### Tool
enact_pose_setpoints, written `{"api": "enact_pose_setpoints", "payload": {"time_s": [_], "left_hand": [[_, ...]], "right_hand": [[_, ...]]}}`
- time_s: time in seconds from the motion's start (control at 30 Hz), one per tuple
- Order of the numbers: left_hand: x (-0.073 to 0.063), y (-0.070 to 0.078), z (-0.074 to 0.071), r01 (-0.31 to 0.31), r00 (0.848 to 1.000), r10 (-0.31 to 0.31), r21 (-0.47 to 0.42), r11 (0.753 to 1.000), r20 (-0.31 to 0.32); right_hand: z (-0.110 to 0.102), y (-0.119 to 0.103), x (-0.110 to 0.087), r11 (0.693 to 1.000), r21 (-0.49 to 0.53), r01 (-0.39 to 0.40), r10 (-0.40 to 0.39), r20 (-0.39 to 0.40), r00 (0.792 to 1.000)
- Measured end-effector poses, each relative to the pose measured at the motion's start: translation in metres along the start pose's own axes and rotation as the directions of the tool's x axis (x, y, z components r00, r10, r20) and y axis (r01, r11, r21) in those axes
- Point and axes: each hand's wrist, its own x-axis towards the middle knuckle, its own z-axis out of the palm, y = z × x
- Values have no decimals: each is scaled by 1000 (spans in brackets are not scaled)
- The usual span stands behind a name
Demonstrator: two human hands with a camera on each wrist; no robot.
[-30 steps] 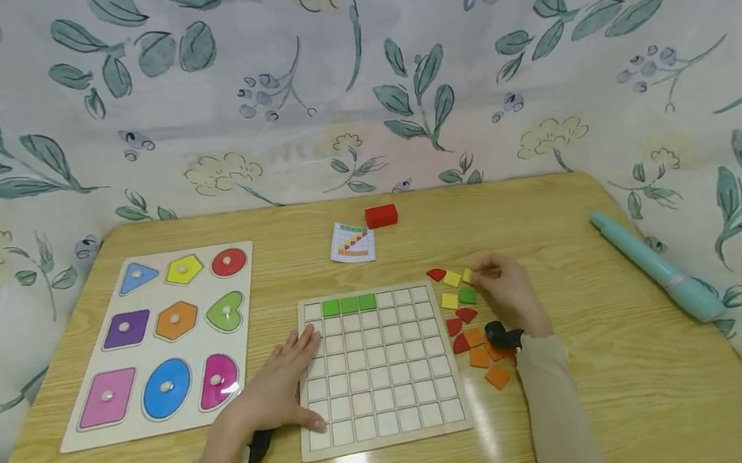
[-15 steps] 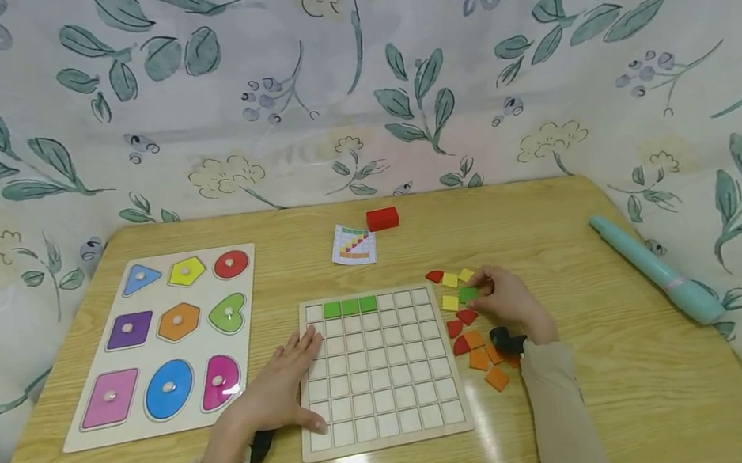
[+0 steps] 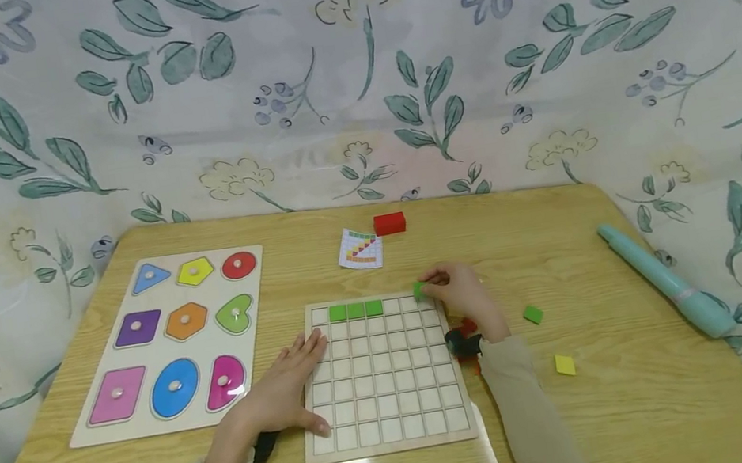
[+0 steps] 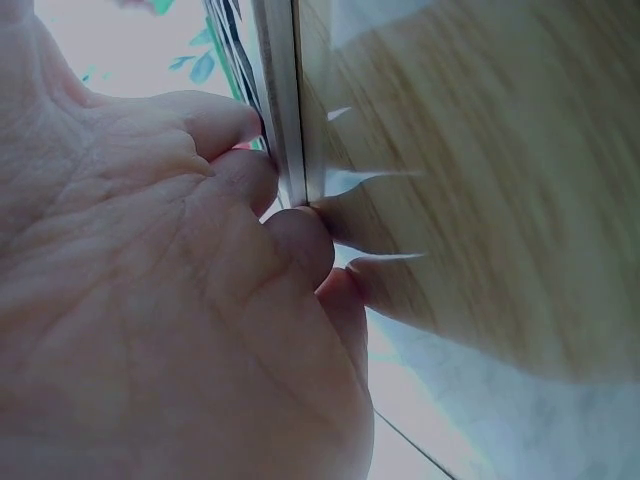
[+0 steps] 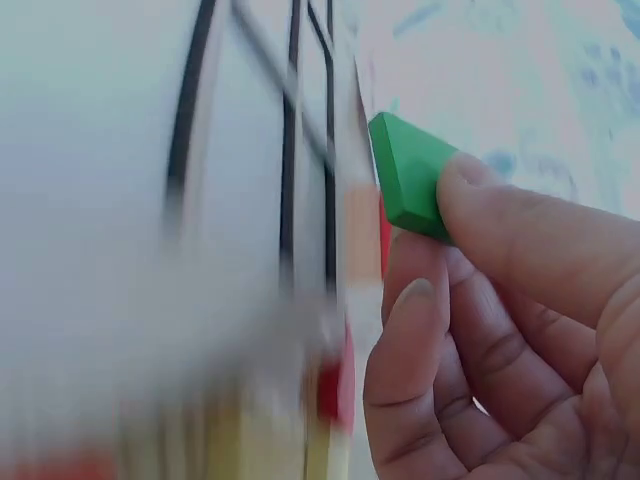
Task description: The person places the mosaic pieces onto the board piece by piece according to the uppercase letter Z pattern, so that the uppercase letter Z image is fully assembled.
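Note:
My right hand pinches a green square tile between thumb and fingers, over the top right of the wooden grid board. Three green tiles sit side by side in the board's top row, with the row's first cell bare. My left hand rests with spread fingers along the board's left edge; in the left wrist view its palm and fingertips lie against that edge. Red and orange pieces are mostly hidden under the right wrist.
Beyond the board lie a small pattern card and a red block. A white shape puzzle is at the left. To the right are a loose green tile, a yellow tile and a teal tube-like object.
My right hand has picked up a green tile from the loose pieces and carried it left, over the board's top right. The left hand stays on the board's edge.

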Motion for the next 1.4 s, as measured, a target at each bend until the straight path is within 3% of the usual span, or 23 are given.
{"api": "enact_pose_setpoints", "payload": {"time_s": [0.13, 0.33, 0.5, 0.67, 0.8, 0.97, 1.17, 1.3, 1.4], "left_hand": [[1, 0, 1, 0, 1000, 0, -7, 1000, 5], [0, 1, 0, 1, 1000, -1, -5, 1000, 4], [-1, 2, -2, 5, 1000, -6, 3, 1000, 4], [-1, 4, -4, 6, 1000, -6, 1, 1000, 8], [-1, 2, -3, 6, 1000, -7, 3, 1000, 6], [0, 1, 0, 1, 1000, -1, 9, 1000, 4], [1, 3, -1, 9, 1000, -9, 1, 1000, 15], [0, 3, -2, 17, 1000, -17, 6, 1000, 14], [0, 3, -2, 14, 1000, -15, 8, 1000, 13]], "right_hand": [[21, -15, 7, 1000, 8, 25, -25, 41, 999], [42, -24, 9, 997, -68, 42, -36, 87, 996], [45, -26, 7, 995, -90, 52, -46, 72, 996], [38, -19, 7, 998, -23, 66, -64, 87, 994], [15, -5, 4, 997, 37, 64, -66, 60, 996], [-35, 18, -12, 998, 56, 8, -4, -73, 997], [-88, 57, -45, 997, -29, -72, 66, -177, 982], [-109, 79, -64, 992, -82, -99, 88, -134, 987], [-118, 91, -74, 990, -104, -100, 95, -58, 994]]}}
